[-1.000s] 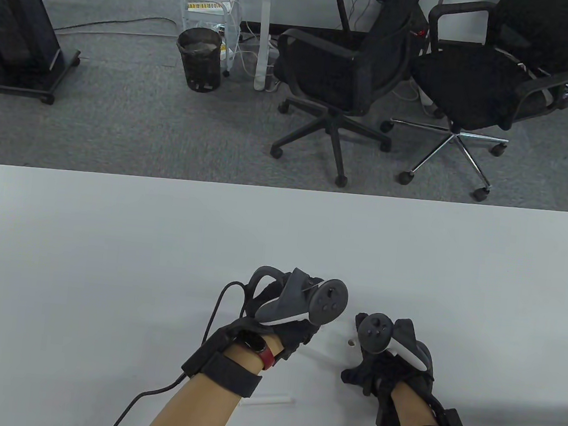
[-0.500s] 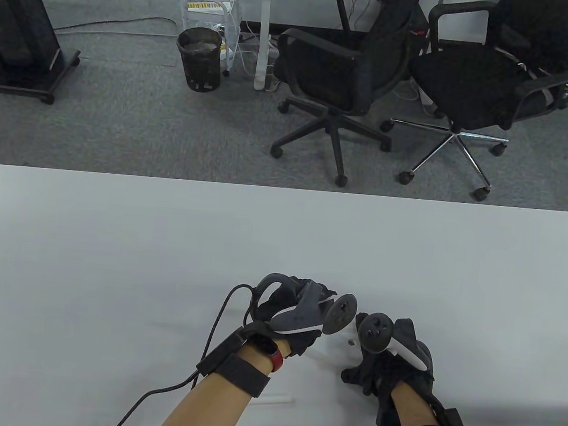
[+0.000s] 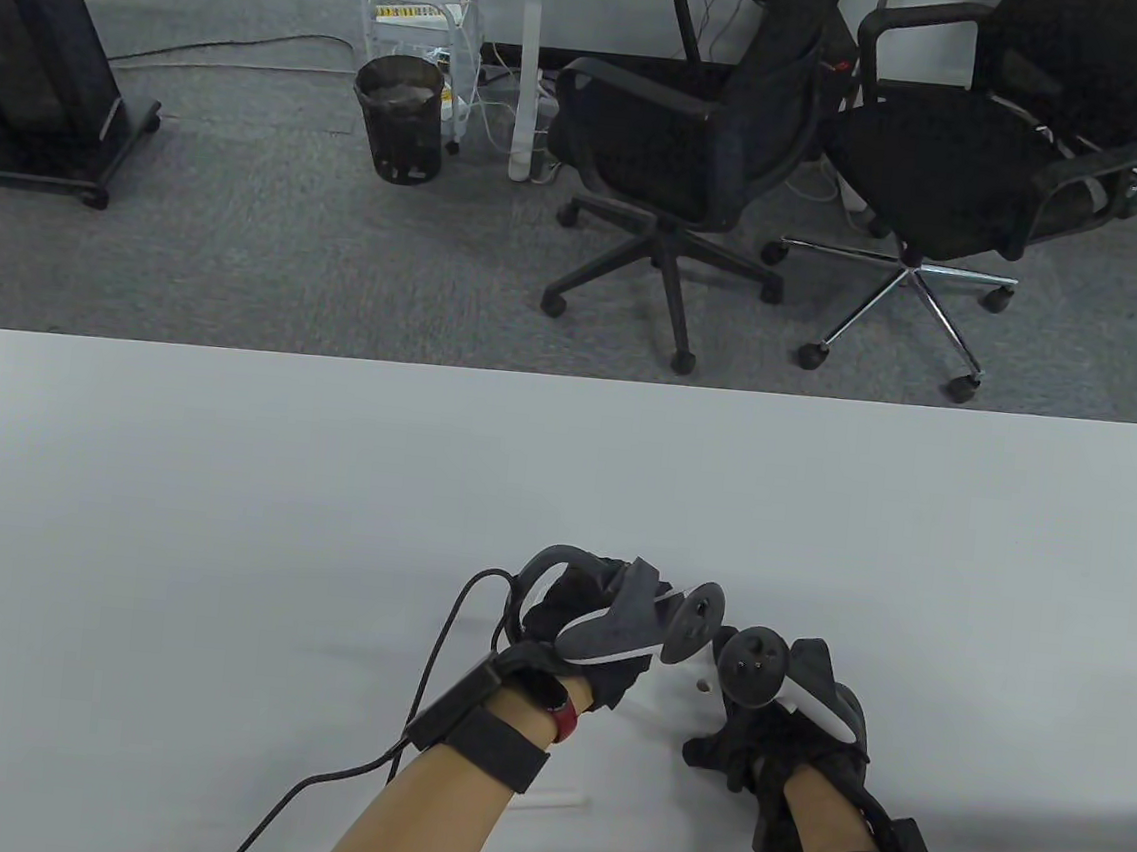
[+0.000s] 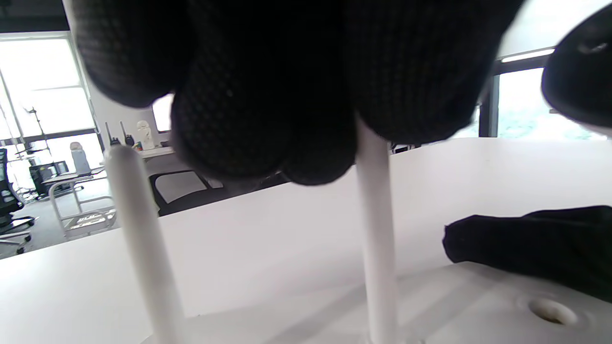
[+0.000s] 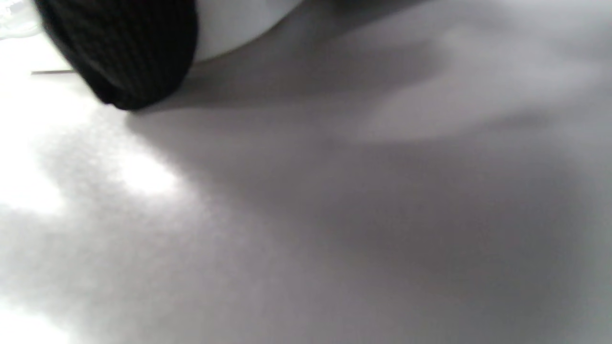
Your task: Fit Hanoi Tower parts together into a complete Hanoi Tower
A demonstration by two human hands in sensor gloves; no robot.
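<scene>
The left hand (image 3: 598, 640) grips the top of a white peg (image 4: 377, 229) standing upright on the white base (image 4: 478, 306), another peg (image 4: 138, 229) beside it and an open hole (image 4: 550, 311) nearby. The right hand (image 3: 781, 728) rests on the base; its grip state can't be told. A loose peg (image 3: 552, 801) lies on the counter (image 3: 219, 513)

Two pegs (image 4: 377, 239) stand on the base (image 4: 478, 306) — empty hole (image 4: 547, 310) rightward; loose peg (image 3: 547, 802) nearer.
</scene>
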